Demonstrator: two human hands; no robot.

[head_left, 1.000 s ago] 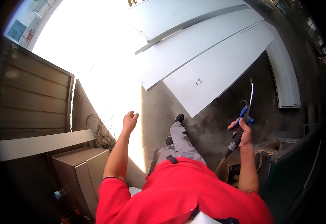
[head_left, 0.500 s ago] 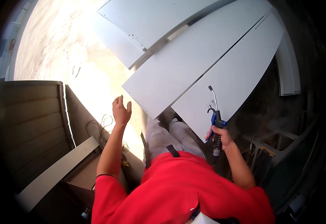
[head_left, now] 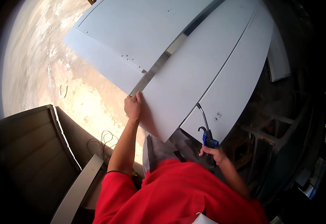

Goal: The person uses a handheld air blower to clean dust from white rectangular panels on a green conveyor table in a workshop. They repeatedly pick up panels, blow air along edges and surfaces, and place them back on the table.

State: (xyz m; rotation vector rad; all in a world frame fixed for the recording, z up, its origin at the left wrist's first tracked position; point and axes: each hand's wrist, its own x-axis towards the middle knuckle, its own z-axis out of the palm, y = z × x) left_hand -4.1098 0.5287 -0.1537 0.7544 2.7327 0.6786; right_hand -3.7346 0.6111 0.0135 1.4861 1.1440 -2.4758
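My left hand (head_left: 133, 107) is closed over the left edge of a long white panel (head_left: 192, 71), thumb on top and the other fingers partly hidden at the edge. In my right hand (head_left: 214, 154) is a black and blue air blow gun (head_left: 208, 139) with a bent metal nozzle. Its tip lies over the narrow gap between that panel and a second white panel (head_left: 232, 89) on the right, which bears a small printed mark. Whether the tip touches either surface I cannot tell.
More white panels (head_left: 133, 33) lie at the far left, past a gap. A brown ribbed metal sheet (head_left: 25, 134) stands on the left, near tangled cable (head_left: 105, 143) and a pale strip (head_left: 79, 188). Dark metal framing (head_left: 278, 130) stands at the right.
My left hand has moved from open air onto the panel's left edge and closed on it. My right hand has brought the blow gun's nozzle to the gap between the panels. The view has shifted.
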